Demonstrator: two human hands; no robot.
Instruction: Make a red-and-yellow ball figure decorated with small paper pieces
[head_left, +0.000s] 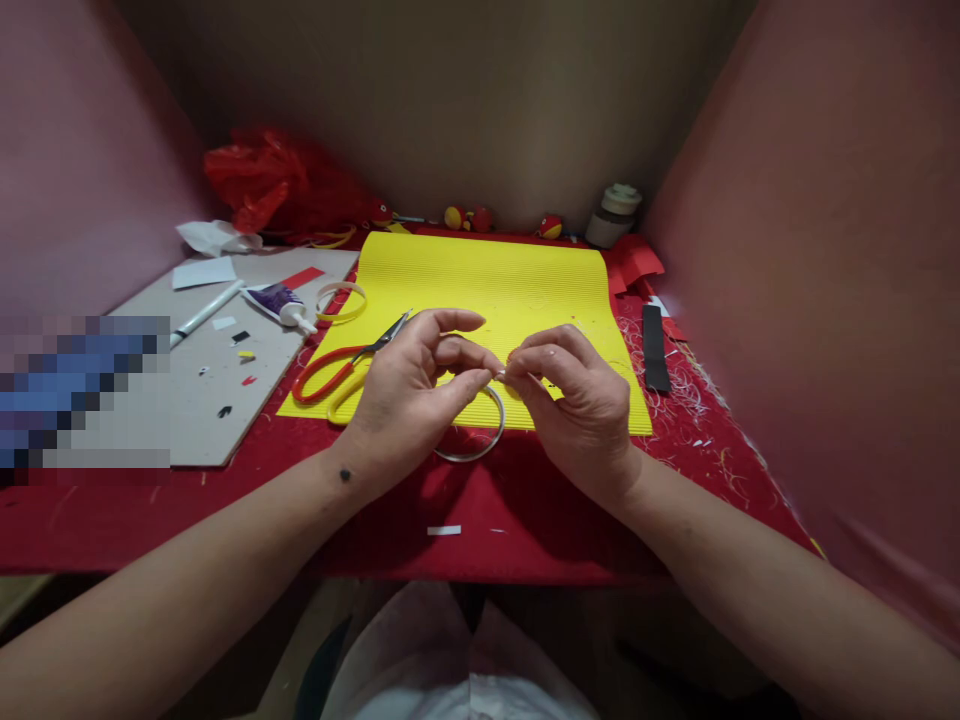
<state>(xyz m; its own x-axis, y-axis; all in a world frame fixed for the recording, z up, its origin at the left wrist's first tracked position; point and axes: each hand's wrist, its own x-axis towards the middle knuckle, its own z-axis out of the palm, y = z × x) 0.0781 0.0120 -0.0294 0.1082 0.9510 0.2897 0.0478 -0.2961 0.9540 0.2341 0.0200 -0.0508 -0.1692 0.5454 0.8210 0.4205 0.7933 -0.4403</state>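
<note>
My left hand [409, 385] and my right hand [577, 400] meet fingertip to fingertip over a yellow corrugated sheet [480, 265]. Both are closed in a pinch, thumb against forefinger. A tiny pale bit shows between the fingertips, too small to name. Just below them is a thin silvery ring [480, 457], partly hidden behind my left hand; I cannot tell if that hand touches it. Beside my left hand lie scissors [324, 375] with red handles, blades partly open. A small white strip [444, 530] rests on the red cloth [375, 540] nearer me.
On the left, a grey board [217, 400] carries a glue tube [277, 305], a white pen [208, 312] and paper scraps. A red plastic bag [285, 180], small red-and-yellow balls [455, 217] and a lidded jar [615, 215] stand at the back. A black strip [655, 350] lies right.
</note>
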